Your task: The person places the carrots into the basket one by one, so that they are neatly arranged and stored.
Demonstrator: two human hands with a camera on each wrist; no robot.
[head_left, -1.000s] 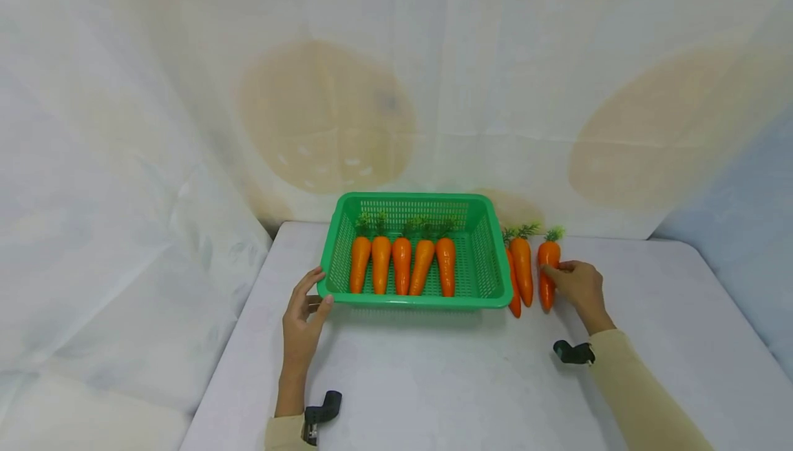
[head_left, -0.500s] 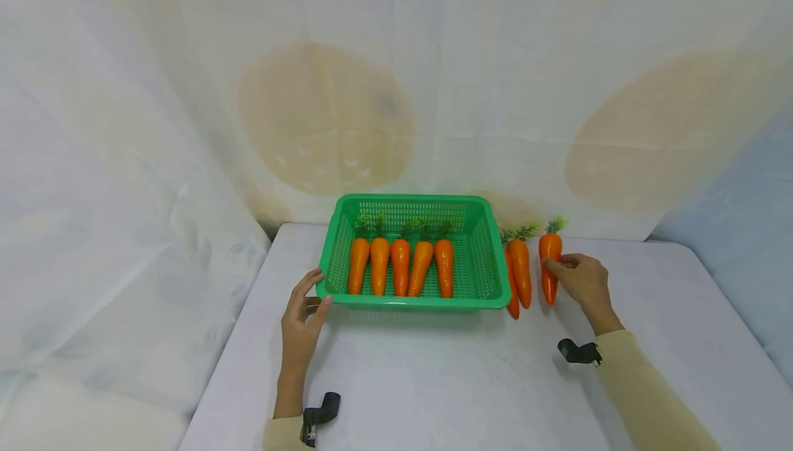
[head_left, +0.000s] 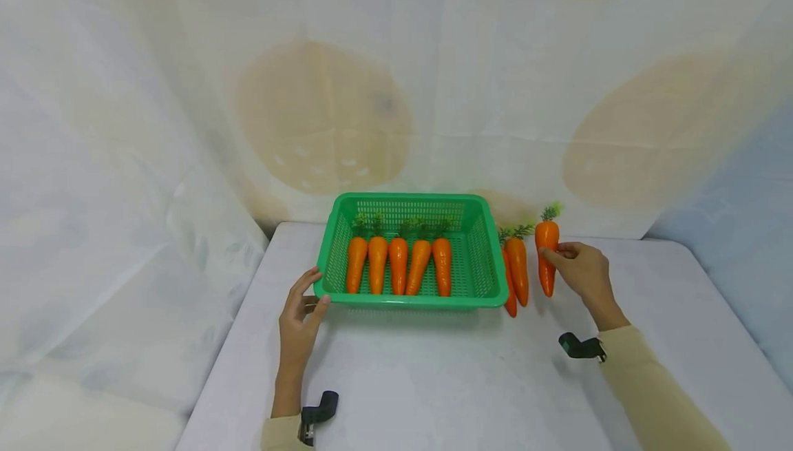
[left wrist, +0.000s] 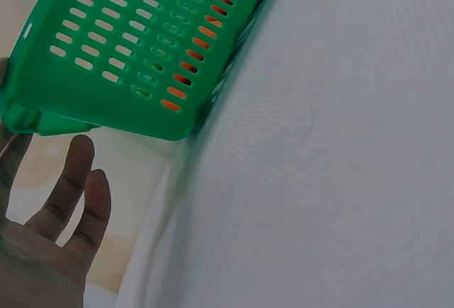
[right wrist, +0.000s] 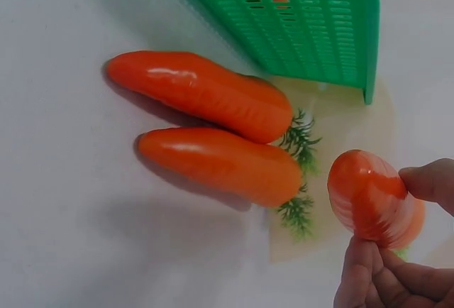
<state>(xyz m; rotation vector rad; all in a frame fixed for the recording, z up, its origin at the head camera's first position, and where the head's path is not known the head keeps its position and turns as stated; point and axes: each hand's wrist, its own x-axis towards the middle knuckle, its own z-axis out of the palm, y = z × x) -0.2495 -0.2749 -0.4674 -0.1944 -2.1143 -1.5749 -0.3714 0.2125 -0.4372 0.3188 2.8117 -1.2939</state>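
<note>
we're pinching a carrot (head_left: 547, 238) with our right hand (head_left: 585, 272), touching a green basket (head_left: 411, 302) with our spread left hand (head_left: 299, 320).

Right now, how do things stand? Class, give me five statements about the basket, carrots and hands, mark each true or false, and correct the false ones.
1. The right hand pinches a carrot. True.
2. The left hand also holds a carrot. False: it is at a near corner of the basket.
3. The basket holds three carrots. False: it holds five carrots.
4. Two carrots lie on the table beside the basket. True.
5. The pinched carrot's leaves point toward the person. False: they point away.
</note>
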